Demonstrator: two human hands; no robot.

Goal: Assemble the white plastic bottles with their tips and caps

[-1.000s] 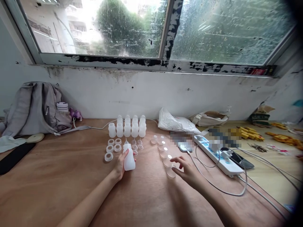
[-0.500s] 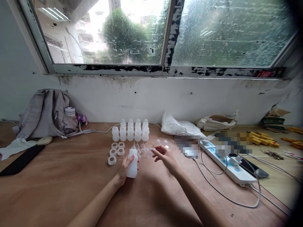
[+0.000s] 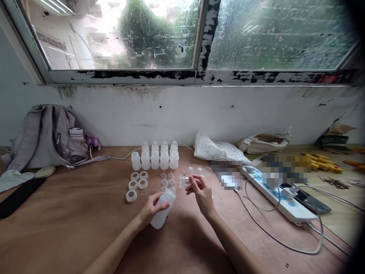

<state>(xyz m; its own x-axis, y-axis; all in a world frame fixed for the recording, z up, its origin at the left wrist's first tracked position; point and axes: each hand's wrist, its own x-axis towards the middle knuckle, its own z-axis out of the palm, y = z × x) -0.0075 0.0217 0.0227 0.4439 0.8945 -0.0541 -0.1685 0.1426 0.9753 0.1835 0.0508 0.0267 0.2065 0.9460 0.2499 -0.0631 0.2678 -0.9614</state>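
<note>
My left hand [image 3: 154,207] is wrapped around the body of a translucent white baby bottle [image 3: 161,216], its open, threaded neck tilted up and to the right. Between the fingers of my right hand [image 3: 201,192] is a clear plastic cap [image 3: 184,182], lying sideways and apart from the bottle. Just beyond the bottle are several clear nipples [image 3: 164,182], partly hidden by its neck. White screw rings [image 3: 132,185] lie in two columns to the left of them. Past my right fingertips, small clear discs [image 3: 199,169] rest on the table.
Rows of white bottles [image 3: 154,160] stand toward the wall. At the right, a power strip [image 3: 279,201] trails cables [image 3: 273,243] across the brown table [image 3: 71,228]. A grey backpack [image 3: 45,137] leans at the far left; a white plastic bag [image 3: 211,148] lies at the back.
The bottle in my left hand has tipped from nearly upright to leaning right, and come slightly nearer. My right hand has shifted a little to the right with the clear cap.
</note>
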